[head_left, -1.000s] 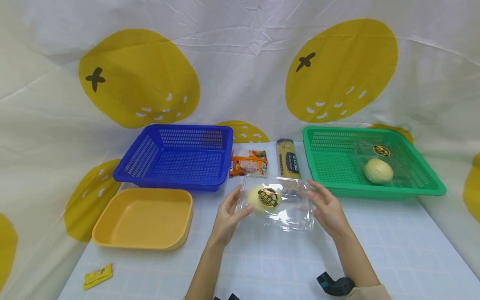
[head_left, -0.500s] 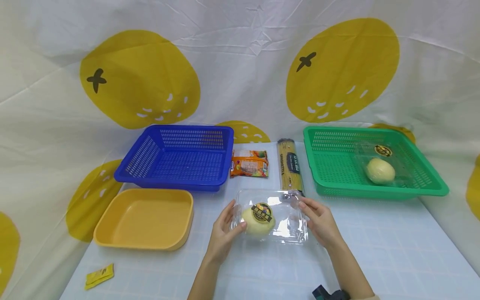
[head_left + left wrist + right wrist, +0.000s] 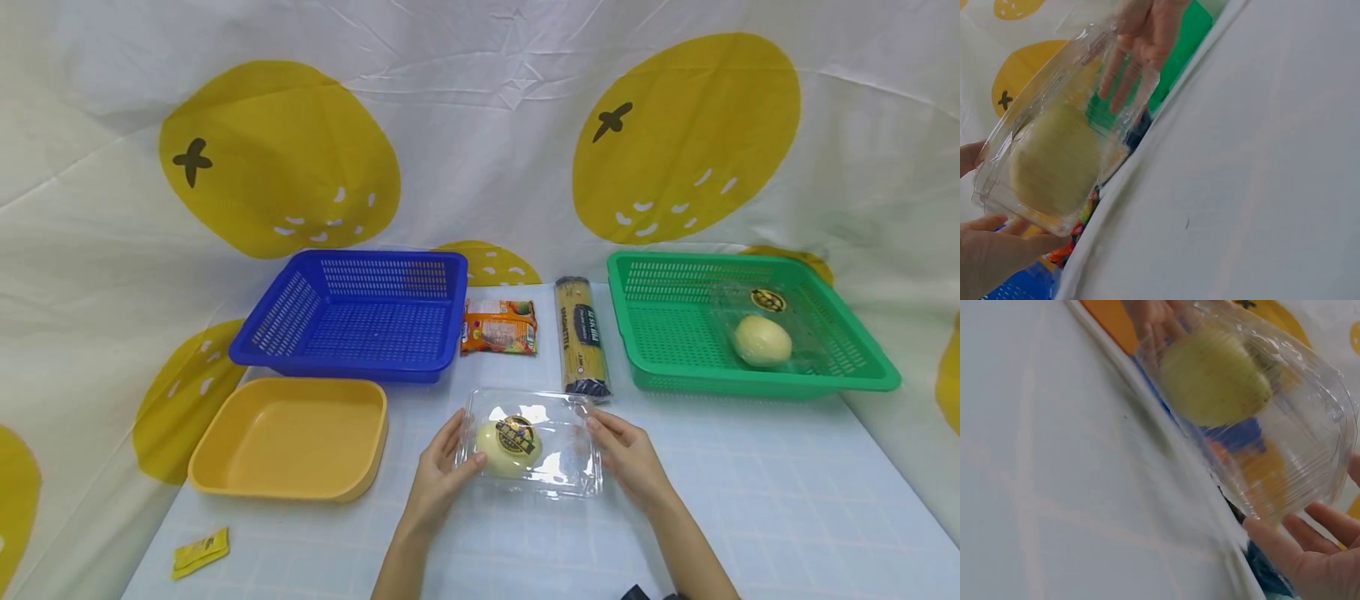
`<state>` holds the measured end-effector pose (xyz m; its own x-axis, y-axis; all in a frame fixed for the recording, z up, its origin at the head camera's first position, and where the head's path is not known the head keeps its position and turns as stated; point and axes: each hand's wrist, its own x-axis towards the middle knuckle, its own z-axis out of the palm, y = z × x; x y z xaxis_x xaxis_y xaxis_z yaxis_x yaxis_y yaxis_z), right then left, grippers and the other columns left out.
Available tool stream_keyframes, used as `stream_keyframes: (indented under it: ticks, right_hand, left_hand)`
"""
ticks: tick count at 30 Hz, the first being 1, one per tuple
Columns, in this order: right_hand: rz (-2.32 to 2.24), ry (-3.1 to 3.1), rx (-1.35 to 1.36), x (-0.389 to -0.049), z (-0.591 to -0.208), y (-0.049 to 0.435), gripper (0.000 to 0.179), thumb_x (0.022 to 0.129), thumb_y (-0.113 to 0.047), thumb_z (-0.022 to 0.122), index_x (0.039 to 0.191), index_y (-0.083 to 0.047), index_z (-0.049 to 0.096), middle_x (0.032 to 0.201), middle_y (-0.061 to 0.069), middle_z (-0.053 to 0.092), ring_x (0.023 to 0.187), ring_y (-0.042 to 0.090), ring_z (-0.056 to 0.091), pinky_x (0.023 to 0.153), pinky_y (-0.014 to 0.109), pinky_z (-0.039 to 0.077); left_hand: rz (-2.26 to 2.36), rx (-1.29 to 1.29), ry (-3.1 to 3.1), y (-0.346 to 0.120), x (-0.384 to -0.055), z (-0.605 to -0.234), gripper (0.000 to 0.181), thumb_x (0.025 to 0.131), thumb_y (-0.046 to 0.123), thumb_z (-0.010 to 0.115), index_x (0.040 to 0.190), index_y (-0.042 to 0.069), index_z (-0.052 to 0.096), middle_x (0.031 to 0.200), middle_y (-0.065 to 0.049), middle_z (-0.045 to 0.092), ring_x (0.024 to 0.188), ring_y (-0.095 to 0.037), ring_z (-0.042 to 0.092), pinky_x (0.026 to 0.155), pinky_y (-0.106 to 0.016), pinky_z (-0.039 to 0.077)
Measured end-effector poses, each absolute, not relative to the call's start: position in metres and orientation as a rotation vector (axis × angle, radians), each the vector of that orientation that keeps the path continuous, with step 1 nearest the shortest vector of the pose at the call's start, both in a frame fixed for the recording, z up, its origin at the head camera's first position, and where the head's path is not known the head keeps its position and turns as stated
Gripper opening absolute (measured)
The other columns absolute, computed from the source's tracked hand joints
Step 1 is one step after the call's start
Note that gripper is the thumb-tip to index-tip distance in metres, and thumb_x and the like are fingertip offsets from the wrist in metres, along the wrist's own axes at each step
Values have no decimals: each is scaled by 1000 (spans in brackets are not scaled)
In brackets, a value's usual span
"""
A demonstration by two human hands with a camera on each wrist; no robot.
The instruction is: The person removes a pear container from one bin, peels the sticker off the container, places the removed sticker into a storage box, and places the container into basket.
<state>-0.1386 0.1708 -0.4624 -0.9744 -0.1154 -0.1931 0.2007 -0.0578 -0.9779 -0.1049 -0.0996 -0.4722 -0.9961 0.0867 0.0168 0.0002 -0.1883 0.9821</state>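
Observation:
A clear plastic fruit box [image 3: 558, 467] is held level between both hands, low over the table. Inside, at its left end, lies a pale yellow-green fruit [image 3: 491, 446], partly under a black and gold round sticker [image 3: 516, 435] on the lid. My left hand [image 3: 438, 479] grips the left end, thumb on top and fingers at the side and below. At the opposite end my right hand [image 3: 630, 454] holds the edge, its thumb near the top corner. Fingers under the box show in the right wrist view, where the fruit [image 3: 1213, 378] looks speckled.
Behind the box lie a spaghetti pack [image 3: 583, 342] and an orange snack packet [image 3: 498, 327]. A blue basket [image 3: 352, 367] and a yellow tub [image 3: 285, 492] stand left. To the right, a green basket [image 3: 675, 379] holds another boxed fruit [image 3: 762, 340]. A small yellow sachet [image 3: 201, 552] lies front left.
Both hands have brought the fruit box down and towards me, slightly left. The spaghetti pack, partly covered before, now shows in full. Both hands keep their hold.

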Motion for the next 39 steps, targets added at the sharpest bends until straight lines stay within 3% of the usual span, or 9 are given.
stream_keyframes:
  ticks: [4,8,22,29,33,36,39]
  right_hand:
    - [-2080,2064,87,-141,-466,170,49,97,-18,52,136,10,40,141,24,40,120,22,50,98,34,43]
    - [-2051,2129,92,-144,-470,170,47,96,-16,54,131,13,43,134,28,46,123,32,47,98,32,43]
    - [-2043,2174,184,-148,-475,163,46,95,-18,57,129,11,48,129,27,52,100,7,60,89,20,48]
    - [-2015,2185,244,-148,-477,162,54,93,-30,60,129,8,49,130,24,52,115,26,55,92,25,48]
    - [-1993,2182,275,-147,-476,161,56,93,-35,59,130,6,49,131,22,51,120,28,51,95,28,46]
    - [-1982,2176,285,-147,-476,160,56,92,-36,59,130,4,49,132,20,51,121,28,50,97,30,45]
    - [-1986,2172,283,-147,-475,160,58,92,-37,59,130,4,49,132,20,52,120,27,50,97,30,46]
  left_hand:
    - [2392,115,1944,-100,-106,-474,78,80,2,67,145,-4,25,150,-22,25,140,-35,21,112,-39,18]
    - [2399,138,1929,-101,-107,-475,78,80,0,67,145,-4,25,149,-24,27,138,-36,24,110,-39,25]
    - [2301,121,2044,-102,-110,-478,78,82,4,67,146,-6,22,150,-25,24,138,-39,22,111,-48,18]
    - [2215,139,2148,-101,-112,-479,79,83,7,66,146,-5,20,151,-23,23,139,-37,19,112,-48,14]
    - [2205,154,2171,-100,-113,-480,77,83,7,66,146,-5,22,150,-24,24,139,-38,20,111,-49,15]
    - [2175,137,2251,-99,-114,-480,70,83,8,67,142,-5,31,147,-24,32,135,-41,28,110,-52,22]
    - [2151,107,2377,-97,-117,-478,60,82,9,69,136,-3,44,139,-23,44,125,-43,41,102,-54,37]
